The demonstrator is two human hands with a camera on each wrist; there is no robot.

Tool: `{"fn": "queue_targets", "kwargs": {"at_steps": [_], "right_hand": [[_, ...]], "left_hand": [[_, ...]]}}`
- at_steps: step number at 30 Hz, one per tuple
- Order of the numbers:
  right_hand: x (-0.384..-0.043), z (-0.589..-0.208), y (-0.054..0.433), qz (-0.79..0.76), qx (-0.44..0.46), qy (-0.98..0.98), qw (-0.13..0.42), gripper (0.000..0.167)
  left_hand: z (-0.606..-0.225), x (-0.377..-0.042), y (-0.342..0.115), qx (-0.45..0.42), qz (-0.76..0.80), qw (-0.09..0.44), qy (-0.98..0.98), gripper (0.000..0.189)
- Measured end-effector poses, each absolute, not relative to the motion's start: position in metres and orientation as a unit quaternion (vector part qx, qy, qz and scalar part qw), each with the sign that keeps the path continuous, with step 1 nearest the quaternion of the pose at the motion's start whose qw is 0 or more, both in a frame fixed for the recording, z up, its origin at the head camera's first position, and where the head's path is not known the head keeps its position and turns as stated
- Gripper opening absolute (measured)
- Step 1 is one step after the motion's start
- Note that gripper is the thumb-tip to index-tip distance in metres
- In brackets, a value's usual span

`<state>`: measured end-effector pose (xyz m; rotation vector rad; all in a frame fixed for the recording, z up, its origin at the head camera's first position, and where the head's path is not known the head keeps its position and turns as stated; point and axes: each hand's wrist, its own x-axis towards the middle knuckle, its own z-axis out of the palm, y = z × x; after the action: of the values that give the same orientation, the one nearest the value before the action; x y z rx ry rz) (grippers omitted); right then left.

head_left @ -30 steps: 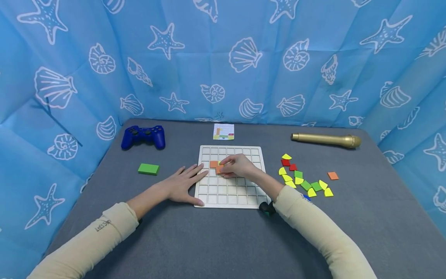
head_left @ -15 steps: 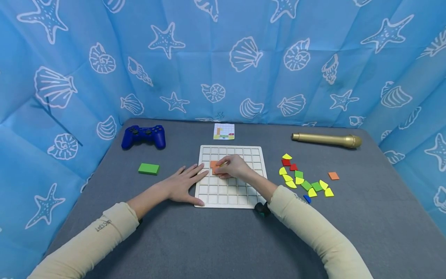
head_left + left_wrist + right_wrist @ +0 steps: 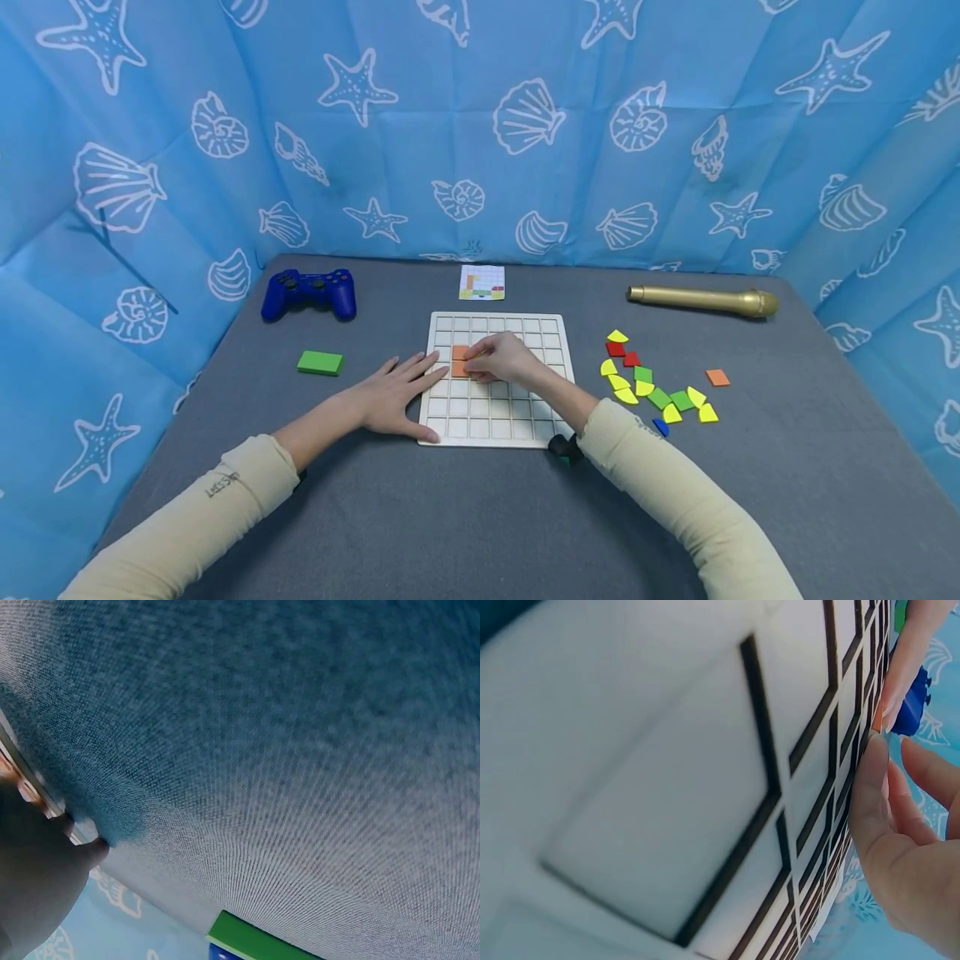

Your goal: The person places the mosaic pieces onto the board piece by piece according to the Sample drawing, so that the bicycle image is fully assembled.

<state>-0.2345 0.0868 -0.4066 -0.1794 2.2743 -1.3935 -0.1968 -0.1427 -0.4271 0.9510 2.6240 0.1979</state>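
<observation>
My left hand rests with fingers spread along the left edge of a white gridded board, its fingertips over the rim. My right hand is bent over the board's left-middle cells, with fingertips at the right side of an orange square tile. Directly above it, another orange tile lies in the grid. Seen from the right wrist, the thumb reaches to an orange edge beside the left hand's fingers. My right fingers partly cover the neighbouring cells.
Right of the board lie loose yellow, green, red and blue pieces, with a separate orange tile. A pattern card lies behind the board. Around it are a gold microphone, a blue game controller and a green block.
My right hand has moved slightly left, bringing the lower orange tile into line under the upper one. My left hand has stayed on the board's edge.
</observation>
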Motion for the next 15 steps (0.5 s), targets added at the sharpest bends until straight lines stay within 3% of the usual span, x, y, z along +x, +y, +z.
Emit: {"fn": "queue_targets", "kwargs": {"at_steps": [7, 15], "right_hand": [[-0.2347, -0.4056, 0.0863, -0.509, -0.065, 0.826, 0.233, 0.018], [-0.2385, -0.4048, 0.0954, -0.545, -0.059, 0.787, 0.283, 0.023]], "left_hand": [[-0.4277, -0.1962, -0.1424, 0.337, 0.071, 0.167, 0.924, 0.106], [-0.4285, -0.1958, -0.1422, 0.338, 0.073, 0.163, 0.924, 0.105]]}}
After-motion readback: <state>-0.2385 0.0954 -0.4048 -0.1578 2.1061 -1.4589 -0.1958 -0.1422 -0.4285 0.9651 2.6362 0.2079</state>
